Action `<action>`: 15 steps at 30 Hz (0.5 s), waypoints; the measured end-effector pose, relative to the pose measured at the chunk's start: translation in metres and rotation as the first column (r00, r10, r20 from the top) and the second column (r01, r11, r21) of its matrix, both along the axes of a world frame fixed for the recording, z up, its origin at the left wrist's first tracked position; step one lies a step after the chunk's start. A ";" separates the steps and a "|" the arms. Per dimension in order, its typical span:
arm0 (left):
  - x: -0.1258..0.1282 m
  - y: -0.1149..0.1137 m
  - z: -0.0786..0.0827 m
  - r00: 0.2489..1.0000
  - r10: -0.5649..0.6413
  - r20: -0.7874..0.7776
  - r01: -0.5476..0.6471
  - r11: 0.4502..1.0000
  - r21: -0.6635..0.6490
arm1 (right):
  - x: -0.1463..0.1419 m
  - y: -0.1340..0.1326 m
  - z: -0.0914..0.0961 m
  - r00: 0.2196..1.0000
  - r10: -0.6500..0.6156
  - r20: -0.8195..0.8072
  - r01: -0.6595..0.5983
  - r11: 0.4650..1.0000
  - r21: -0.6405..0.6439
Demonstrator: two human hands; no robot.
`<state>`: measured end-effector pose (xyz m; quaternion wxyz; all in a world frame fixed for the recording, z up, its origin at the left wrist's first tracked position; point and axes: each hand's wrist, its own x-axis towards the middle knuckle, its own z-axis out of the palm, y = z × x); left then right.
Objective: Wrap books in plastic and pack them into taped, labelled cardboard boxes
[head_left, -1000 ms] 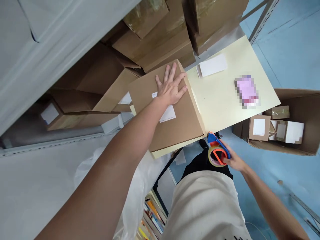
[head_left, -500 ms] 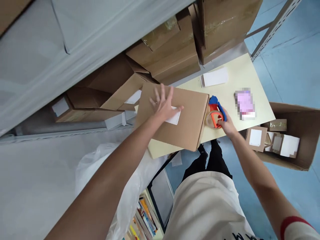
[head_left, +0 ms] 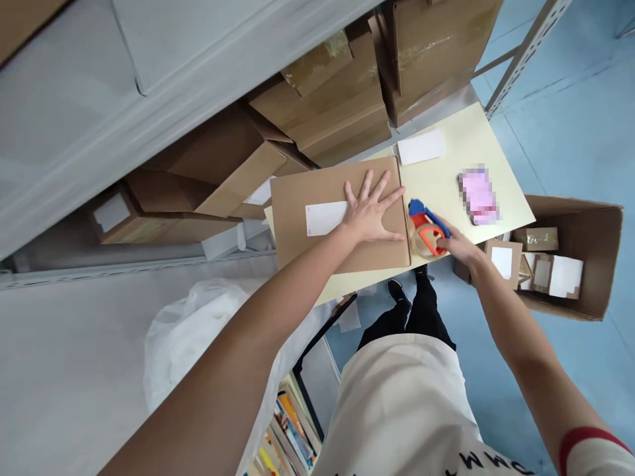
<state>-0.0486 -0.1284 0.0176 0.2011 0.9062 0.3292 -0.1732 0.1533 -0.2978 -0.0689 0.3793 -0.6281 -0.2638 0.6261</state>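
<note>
A closed cardboard box [head_left: 297, 198] with a white label [head_left: 325, 218] lies flat on the cream tabletop [head_left: 461, 139]. My left hand [head_left: 372, 211] is open on the box's right part, fingers spread and palm down. Beside the box's right edge, my right hand [head_left: 459, 244] grips a blue and red tape dispenser [head_left: 421, 218] that carries a roll of tape. The dispenser's front end is close to the box edge; whether it touches I cannot tell.
A small white box [head_left: 421, 147] and a pixelated pink item [head_left: 479, 196] lie on the tabletop. Large cartons [head_left: 342, 92] line the shelf behind. An open carton [head_left: 592, 258] holding small boxes stands at the right. Left of my body is a plastic-wrapped bundle [head_left: 188, 337], with books [head_left: 292, 430] below.
The cardboard box has turned so its right edge stands more upright in view. My left hand has slid from near the label to the box's right part. The tape dispenser stays in my right hand.
</note>
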 end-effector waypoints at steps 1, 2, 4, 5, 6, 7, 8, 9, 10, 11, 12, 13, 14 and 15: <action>0.000 0.000 -0.001 1.000 0.001 0.001 -0.001 1.000 0.005 | -0.009 -0.026 -0.002 0.999 0.013 -0.039 -0.014 0.999 -0.029; 0.001 0.000 -0.001 1.000 0.003 0.003 -0.003 1.000 0.009 | -0.020 -0.052 -0.003 0.998 0.010 -0.068 -0.014 0.999 -0.052; 0.002 -0.001 -0.001 1.000 0.004 0.011 -0.004 1.000 0.014 | -0.045 -0.099 -0.006 0.997 -0.041 -0.071 0.035 0.996 -0.076; 0.002 -0.002 0.000 1.000 0.004 0.014 -0.004 1.000 0.014 | -0.059 -0.117 -0.007 0.995 -0.065 -0.075 0.060 0.995 -0.075; 0.002 -0.002 0.000 1.000 0.004 0.015 -0.004 1.000 0.014 | -0.072 -0.132 -0.008 0.993 -0.088 -0.081 0.082 0.994 -0.074; 0.003 -0.003 0.001 1.000 0.006 0.016 -0.006 1.000 0.015 | -0.085 -0.141 -0.009 0.990 -0.114 -0.079 0.108 0.992 -0.070; 0.003 -0.003 0.001 1.000 0.010 0.014 -0.011 1.000 0.015 | -0.097 -0.146 -0.010 0.988 -0.138 -0.072 0.133 0.989 -0.064; 0.003 -0.003 0.001 1.000 0.019 0.011 -0.019 1.000 0.017 | -0.108 -0.147 -0.010 0.985 -0.165 -0.058 0.162 0.985 -0.057; 0.004 -0.002 0.001 0.999 0.032 0.009 -0.032 0.999 0.021 | -0.117 -0.145 -0.010 0.980 -0.195 -0.041 0.193 0.980 -0.049; 0.004 0.000 0.000 0.999 0.048 0.006 -0.048 0.999 0.025 | -0.124 -0.140 -0.010 0.974 -0.225 -0.025 0.224 0.974 -0.040; 0.004 0.002 -0.001 0.997 0.071 0.004 -0.071 0.997 0.030 | -0.129 -0.133 -0.011 0.967 -0.255 -0.013 0.255 0.967 -0.030; 0.004 0.006 -0.003 0.995 0.101 0.003 -0.101 0.994 0.036 | -0.131 -0.124 -0.011 0.959 -0.283 -0.008 0.282 0.959 -0.021; 0.003 0.011 -0.004 0.990 0.140 0.004 -0.140 0.989 0.044 | -0.130 -0.113 -0.012 0.951 -0.309 -0.008 0.309 0.951 -0.013; 0.001 0.017 -0.004 0.983 0.186 0.007 -0.186 0.981 0.053 | -0.126 -0.100 -0.013 0.944 -0.329 -0.010 0.329 0.944 -0.005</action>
